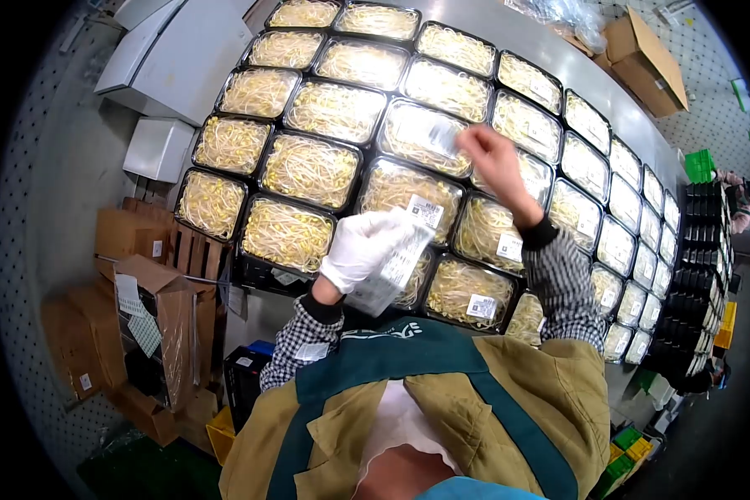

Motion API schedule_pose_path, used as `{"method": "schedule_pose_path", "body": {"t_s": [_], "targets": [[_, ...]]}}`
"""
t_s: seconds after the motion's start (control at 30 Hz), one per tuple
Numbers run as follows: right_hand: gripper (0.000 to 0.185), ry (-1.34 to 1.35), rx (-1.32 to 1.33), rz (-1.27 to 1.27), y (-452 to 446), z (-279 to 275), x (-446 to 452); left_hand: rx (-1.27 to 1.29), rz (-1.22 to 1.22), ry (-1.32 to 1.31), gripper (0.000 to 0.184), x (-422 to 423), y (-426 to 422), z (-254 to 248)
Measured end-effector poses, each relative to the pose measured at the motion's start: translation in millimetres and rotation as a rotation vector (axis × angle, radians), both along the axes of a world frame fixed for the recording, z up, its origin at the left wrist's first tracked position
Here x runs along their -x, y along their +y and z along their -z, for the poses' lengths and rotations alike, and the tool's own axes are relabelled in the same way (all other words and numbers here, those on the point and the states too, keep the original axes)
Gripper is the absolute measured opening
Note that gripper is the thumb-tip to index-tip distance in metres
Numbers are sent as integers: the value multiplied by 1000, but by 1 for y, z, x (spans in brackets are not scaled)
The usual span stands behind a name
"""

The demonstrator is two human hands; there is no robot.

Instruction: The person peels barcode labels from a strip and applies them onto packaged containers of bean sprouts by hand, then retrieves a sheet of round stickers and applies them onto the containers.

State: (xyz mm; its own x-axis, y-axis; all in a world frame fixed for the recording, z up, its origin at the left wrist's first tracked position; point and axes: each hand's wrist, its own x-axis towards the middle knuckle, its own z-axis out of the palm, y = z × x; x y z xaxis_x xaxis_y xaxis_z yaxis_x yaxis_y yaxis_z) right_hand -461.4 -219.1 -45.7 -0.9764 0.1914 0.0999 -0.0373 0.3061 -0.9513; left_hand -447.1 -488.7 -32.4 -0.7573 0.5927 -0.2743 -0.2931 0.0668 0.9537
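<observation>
My left hand (362,248), in a white glove, is closed on a sheet of printed labels (398,265) over the front trays. My bare right hand (493,158) is above the middle rows, its thumb and fingers pinched together. A blurred, pale label (436,132) shows at its fingertips. Black trays of bean sprouts (311,171) under clear film stand in rows on the metal table. White labels are on several trays to the right and at the front, such as the front tray (470,292). The trays on the left have none.
Stacked black trays (698,275) rise at the right end. An open cardboard box (642,62) is at the back right. Cardboard boxes (83,342) and a white cabinet (171,62) stand on the left. Part of another person (742,200) shows at far right.
</observation>
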Motion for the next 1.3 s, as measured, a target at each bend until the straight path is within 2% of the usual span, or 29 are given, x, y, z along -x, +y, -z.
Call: {"method": "schedule_pose_path", "body": {"t_s": [0.03, 0.07, 0.1, 0.13, 0.2, 0.23, 0.27, 0.33, 0.4, 0.43, 0.47, 0.5, 0.53, 0.57, 0.6, 0.67, 0.73, 0.77, 0.8, 0.83, 0.87, 0.93, 1.0, 1.03, 1.07, 1.17, 1.23, 1.27, 1.3], "targets": [[24, -172, -192, 143, 27, -3, 25, -15, 50, 114, 13, 4, -3, -1], [28, -20, -502, 232, 55, 14, 53, -28, 96, 227, 13, 6, -5, -3], [30, 145, -709, 306, 80, 40, 77, -71, 89, 214, 14, 7, -6, -8], [32, 70, -712, 350, 92, 56, 96, -83, 58, 185, 15, 6, -8, -17], [33, -54, -880, 340, 90, 66, 112, -96, 48, 193, 19, 9, -14, -29], [36, -23, -1151, 324, 86, 74, 110, -165, -46, 144, 25, 7, -10, -34], [41, 75, -1230, 362, 83, 84, 109, -207, -155, 4, 33, 4, -6, -42], [46, 15, -1313, 402, 74, 70, 103, -145, -158, 31, 33, 7, -7, -41], [46, 2, -1305, 413, 71, 66, 93, -51, -114, 224, 25, 12, -5, -30], [46, -148, -1082, 333, 60, 58, 89, -6, -155, 390, 19, 16, 2, -23], [46, -140, -651, 215, 38, 35, 70, -7, -222, 262, 12, 13, 9, -32], [46, -354, -227, -30, 8, -12, 46, 102, -267, 409, 8, 15, 13, -27], [43, -311, -28, -301, -7, -11, 27, 214, -311, 553, 9, 15, 15, -19], [40, -317, 164, -540, -23, -21, 9, 235, -307, 529, 10, 16, 17, -15], [34, -278, 241, -608, -39, -29, -10, 255, -300, 506, 12, 16, 18, -13], [24, -283, 245, -527, -40, -44, -18, 339, -264, 448, 15, 19, 17, -3], [24, -303, 61, -358, -10, -35, 6, 187, -146, 381, 14, 19, 18, -2], [23, -175, -47, -183, 15, -21, 29, 71, -121, 255, 14, 17, 19, 3], [23, -44, -152, -9, 45, -3, 60, 146, -14, 119, 12, 18, 15, -16], [22, 20, -328, 148, 79, 13, 96, 128, 47, 186, 11, 19, 8, -20], [22, 109, -699, 208, 117, 26, 129, 113, 105, 252, 11, 18, 2, -22], [26, 98, -838, 297, 162, 50, 178, 28, 37, 316, 13, 14, -6, -27], [29, 32, -988, 296, 169, 58, 202, -97, -26, -6, 21, 9, -24, -26], [29, 11, -1053, 277, 166, 65, 210, -105, -185, -171, 31, 5, -21, -39], [33, -19, -1165, 286, 161, 75, 210, -194, -216, -137, 38, 6, -20, -46], [44, 35, -1291, 442, 154, 88, 208, -9, -322, -18, 29, 5, -28, -43], [40, 134, -1272, 477, 144, 82, 196, 73, -305, 39, 20, 5, -33, -37], [39, 217, -1246, 487, 135, 78, 189, 132, -279, 150, 14, 7, -32, -33], [31, 271, -1087, 424, 112, 67, 176, 144, -280, 237, 11, 9, -27, -31]]}}
